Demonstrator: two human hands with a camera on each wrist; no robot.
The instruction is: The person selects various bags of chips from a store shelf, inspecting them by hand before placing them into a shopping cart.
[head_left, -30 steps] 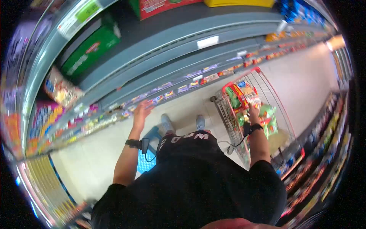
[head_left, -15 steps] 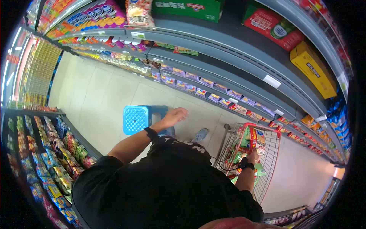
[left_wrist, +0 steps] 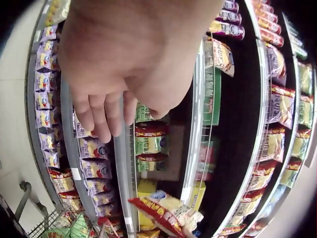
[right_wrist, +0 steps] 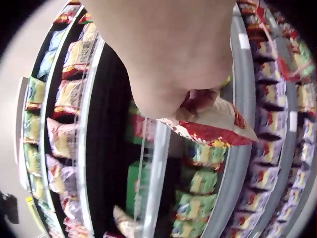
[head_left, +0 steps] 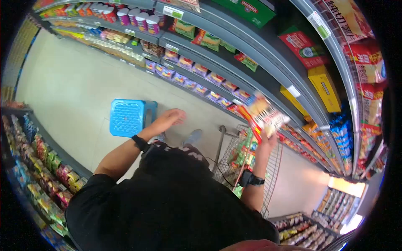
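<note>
My right hand [head_left: 267,143] grips a red and white snack bag [head_left: 268,119] by its lower edge. The bag is lifted above the shopping cart [head_left: 274,169], in front of the shelves. In the right wrist view the red part of the bag [right_wrist: 218,133] sticks out past my fingers. My left hand [head_left: 171,119] hangs over the floor near the blue stool [head_left: 127,117], holding nothing. Its fingers [left_wrist: 101,116] are loosely extended in the left wrist view. Green and red bags [head_left: 243,152] lie inside the cart.
Shelves ahead carry purple snack bags [head_left: 179,78], green bags [head_left: 209,40], a green box [head_left: 247,10] and a yellow box [head_left: 324,88]. Larger red bags [head_left: 370,100] fill the rack at right. Another snack shelf [head_left: 46,163] stands behind at left.
My right hand has raised the snack bag out of the cart toward the shelves. The left hand stays free. The view has turned, bringing more of the right-hand rack into sight.
</note>
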